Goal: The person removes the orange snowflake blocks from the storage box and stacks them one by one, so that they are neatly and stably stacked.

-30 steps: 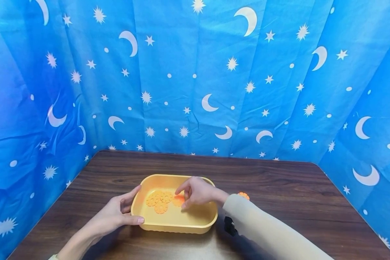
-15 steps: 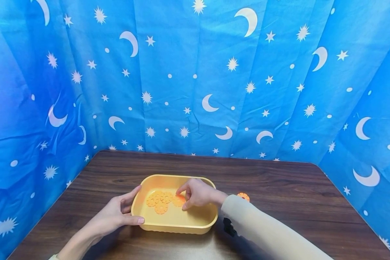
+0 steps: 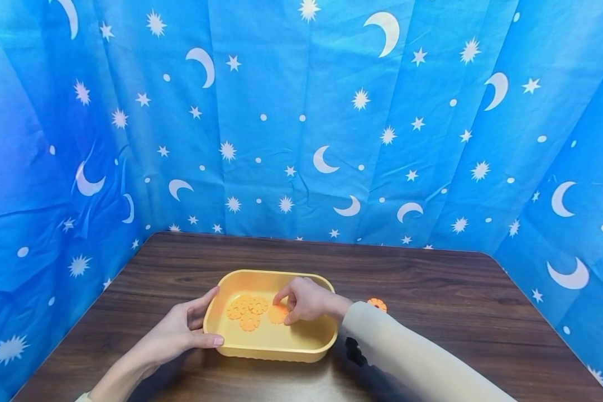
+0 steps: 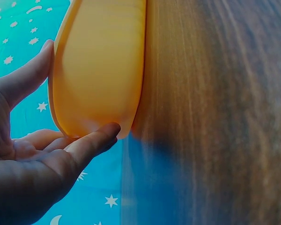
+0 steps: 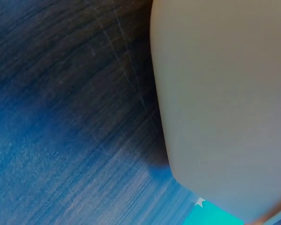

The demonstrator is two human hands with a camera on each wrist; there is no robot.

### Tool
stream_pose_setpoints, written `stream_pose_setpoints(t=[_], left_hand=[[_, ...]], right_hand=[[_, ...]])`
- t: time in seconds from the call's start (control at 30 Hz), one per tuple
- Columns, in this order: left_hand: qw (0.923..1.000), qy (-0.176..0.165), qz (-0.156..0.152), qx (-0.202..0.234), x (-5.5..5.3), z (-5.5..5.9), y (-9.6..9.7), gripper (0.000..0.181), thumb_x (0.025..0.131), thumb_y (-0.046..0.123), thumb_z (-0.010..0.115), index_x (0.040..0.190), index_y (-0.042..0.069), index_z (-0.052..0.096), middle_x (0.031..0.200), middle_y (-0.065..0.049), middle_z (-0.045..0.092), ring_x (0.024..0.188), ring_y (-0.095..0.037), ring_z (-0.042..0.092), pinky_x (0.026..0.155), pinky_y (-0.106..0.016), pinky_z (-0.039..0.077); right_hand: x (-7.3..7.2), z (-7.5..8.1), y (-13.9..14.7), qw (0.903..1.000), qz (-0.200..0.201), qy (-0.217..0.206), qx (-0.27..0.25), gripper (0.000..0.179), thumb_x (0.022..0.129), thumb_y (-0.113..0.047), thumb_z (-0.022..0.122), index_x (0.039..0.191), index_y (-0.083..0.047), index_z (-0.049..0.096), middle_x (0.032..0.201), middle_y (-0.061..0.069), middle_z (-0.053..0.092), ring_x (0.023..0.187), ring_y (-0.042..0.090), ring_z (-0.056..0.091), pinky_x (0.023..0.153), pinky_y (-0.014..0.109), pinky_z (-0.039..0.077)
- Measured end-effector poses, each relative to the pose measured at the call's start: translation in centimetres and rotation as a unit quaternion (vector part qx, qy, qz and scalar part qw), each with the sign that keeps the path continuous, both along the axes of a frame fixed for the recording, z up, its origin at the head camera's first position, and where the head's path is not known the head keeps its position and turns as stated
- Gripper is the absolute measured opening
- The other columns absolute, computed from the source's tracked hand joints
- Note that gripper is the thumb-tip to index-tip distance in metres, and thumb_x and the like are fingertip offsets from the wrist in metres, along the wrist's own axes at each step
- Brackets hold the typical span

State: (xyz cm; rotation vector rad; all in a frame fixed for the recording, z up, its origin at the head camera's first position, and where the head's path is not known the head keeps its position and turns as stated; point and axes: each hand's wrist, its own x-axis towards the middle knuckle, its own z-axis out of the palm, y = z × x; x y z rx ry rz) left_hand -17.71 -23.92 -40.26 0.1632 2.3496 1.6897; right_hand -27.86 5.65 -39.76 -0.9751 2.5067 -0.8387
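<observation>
A yellow rounded tub [image 3: 271, 353] sits on the wooden table, and my left hand [image 3: 173, 330] grips its left end, thumb over the near rim and fingers along the outer wall. From the left wrist view, that thumb and the fingers [image 4: 35, 75] hug the tub's curved end. My right hand [image 3: 309, 298] reaches in over the tub's right part. Its index finger and thumb pinch an orange flower-shaped disc [image 3: 277, 315], partly hidden by the hand, at the tub's floor. Several more such discs [image 3: 249, 321] lie grouped to the left of it, some overlapping.
Outside the tub, beyond my right sleeve [image 3: 407, 346], another orange flower-shaped disc [image 3: 377, 304] lies on the brown wooden table [image 3: 191, 268]. A blue cloth [image 3: 261, 139] with moons and stars hangs behind and at both sides. The tub's pale wall fills much of the right wrist view.
The disc under my right fingers has shifted slightly toward me and to the right, widening its gap from the grouped discs. My left hand and the tub stay in place.
</observation>
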Motion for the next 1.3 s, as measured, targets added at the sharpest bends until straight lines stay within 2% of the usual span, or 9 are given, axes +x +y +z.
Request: stream_pose_setpoints(t=[0.47, 0.53, 0.67, 0.77, 1.0, 1.3], left_hand=[[1.0, 0.002, -0.003, 0.002, 0.0, -0.03, -0.01, 0.106, 0.085, 0.016, 0.09, 0.166, 0.001, 0.024, 0.165, -0.031, 0.031, 0.139, -0.049, 0.05, 0.099, -0.046, 0.056], [1.0, 0.002, -0.002, 0.0, -0.01, -0.06, -0.02, 0.106, 0.085, 0.016, 0.091, 0.166, 0.001, 0.024, 0.165, -0.03, 0.031, 0.139, -0.049, 0.05, 0.099, -0.046, 0.056], [1.0, 0.004, 0.0, -0.005, -0.03, -0.11, -0.01, 0.107, 0.085, 0.017, 0.091, 0.166, 0.001, 0.024, 0.165, -0.03, 0.031, 0.139, -0.049, 0.051, 0.099, -0.047, 0.056], [0.9999, 0.005, 0.003, -0.01, -0.06, -0.14, -0.02, 0.107, 0.085, 0.018, 0.091, 0.166, 0.002, 0.024, 0.165, -0.03, 0.032, 0.138, -0.049, 0.051, 0.099, -0.047, 0.056], [1.0, 0.0, 0.005, -0.003, 0.05, -0.13, 0.01, 0.108, 0.084, 0.017, 0.091, 0.167, 0.002, 0.024, 0.165, -0.029, 0.032, 0.139, -0.048, 0.051, 0.099, -0.046, 0.056], [1.0, 0.002, 0.004, -0.005, -0.08, -0.25, -0.01, 0.109, 0.084, 0.018, 0.092, 0.167, 0.002, 0.022, 0.166, -0.029, 0.03, 0.139, -0.048, 0.051, 0.098, -0.046, 0.057]], right_hand=[[0.23, -0.09, 0.03, 0.9997, 0.003, 0.022, -0.01, 0.029, 0.078, -0.001, 0.093, 0.103, -0.004, 0.079, 0.056, -0.001, 0.052, 0.05, 0.01, 0.047, 0.05, 0.022, 0.033], [0.4, -0.07, 0.0, 0.9993, 0.008, 0.035, -0.006, 0.029, 0.077, -0.004, 0.094, 0.101, -0.006, 0.079, 0.06, -0.002, 0.055, 0.055, 0.01, 0.049, 0.054, 0.022, 0.037], [0.7, 0.04, -0.05, 0.9978, 0.019, 0.064, 0.0, 0.029, 0.074, -0.007, 0.096, 0.097, -0.007, 0.077, 0.076, -0.002, 0.066, 0.072, 0.01, 0.058, 0.068, 0.022, 0.048], [0.81, 0.12, -0.09, 0.9974, 0.021, 0.069, -0.003, 0.03, 0.075, -0.005, 0.095, 0.098, -0.007, 0.076, 0.087, -0.001, 0.071, 0.08, 0.011, 0.062, 0.074, 0.023, 0.052], [0.79, 0.26, -0.07, 0.9989, 0.01, 0.044, -0.009, 0.034, 0.078, -0.002, 0.093, 0.105, -0.009, 0.074, 0.087, -0.001, 0.069, 0.073, 0.008, 0.059, 0.07, 0.023, 0.052], [0.7, 0.34, -0.01, 0.9996, 0.01, 0.02, -0.019, 0.035, 0.077, 0.0, 0.092, 0.107, -0.009, 0.076, 0.088, -0.001, 0.068, 0.073, 0.009, 0.059, 0.069, 0.023, 0.053]])
